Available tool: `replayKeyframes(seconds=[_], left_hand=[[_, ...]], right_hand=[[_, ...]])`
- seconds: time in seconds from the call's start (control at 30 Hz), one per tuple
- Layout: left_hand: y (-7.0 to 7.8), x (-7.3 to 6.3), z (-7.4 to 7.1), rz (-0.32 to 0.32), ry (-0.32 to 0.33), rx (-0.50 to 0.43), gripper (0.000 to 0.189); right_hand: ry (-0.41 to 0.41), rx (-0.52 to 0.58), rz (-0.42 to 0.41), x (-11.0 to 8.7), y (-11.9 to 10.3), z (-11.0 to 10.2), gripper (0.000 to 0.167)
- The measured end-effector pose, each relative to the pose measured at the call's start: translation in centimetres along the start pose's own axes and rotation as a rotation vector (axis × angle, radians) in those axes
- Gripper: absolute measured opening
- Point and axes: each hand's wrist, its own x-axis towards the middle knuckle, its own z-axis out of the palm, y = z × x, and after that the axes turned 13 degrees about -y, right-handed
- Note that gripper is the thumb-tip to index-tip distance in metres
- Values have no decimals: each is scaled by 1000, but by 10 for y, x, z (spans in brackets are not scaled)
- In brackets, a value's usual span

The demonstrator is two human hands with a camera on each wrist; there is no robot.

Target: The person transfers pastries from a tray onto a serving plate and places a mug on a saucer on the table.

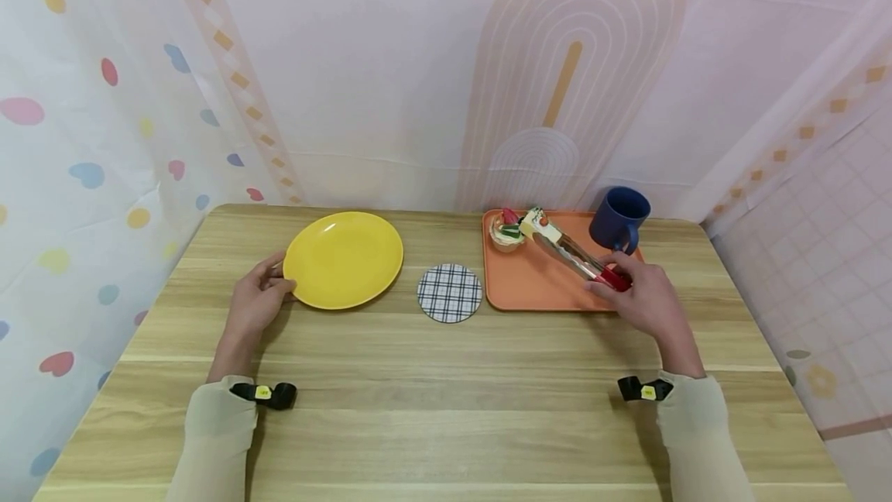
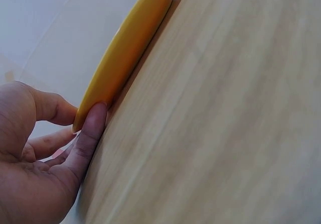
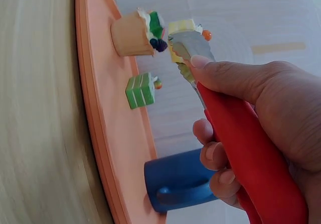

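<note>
At the left, a round yellow plate [image 1: 343,260] lies on the wooden table. My left hand [image 1: 254,300] pinches its near-left edge, with thumb and index finger [image 2: 54,108] at the rim in the left wrist view. My right hand [image 1: 648,297] grips red-handled metal tongs [image 3: 246,148] over the orange tray [image 1: 536,285]. Between the tong tips is a small yellow cake slice [image 3: 179,27] topped with an orange-red fruit, held above the tray. A cupcake [image 3: 133,33] and a green cake slice [image 3: 140,91] stand on the tray close by.
A dark blue mug [image 1: 619,215] stands at the tray's back right corner, its handle near my right hand. Between plate and tray lies a round checked coaster [image 1: 449,293]. Patterned curtains [image 1: 390,99] hang behind the table [image 1: 446,409] and along its sides.
</note>
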Motion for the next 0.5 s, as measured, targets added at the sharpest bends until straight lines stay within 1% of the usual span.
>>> replayKeyframes(seconds=[0.17, 0.5], left_hand=[[1, -1, 0, 9, -4, -5, 62], [0, -1, 0, -1, 4, 9, 62]], right_hand=[[26, 6, -31, 1, -6, 3, 34], [49, 27, -61, 3, -20, 7, 37]])
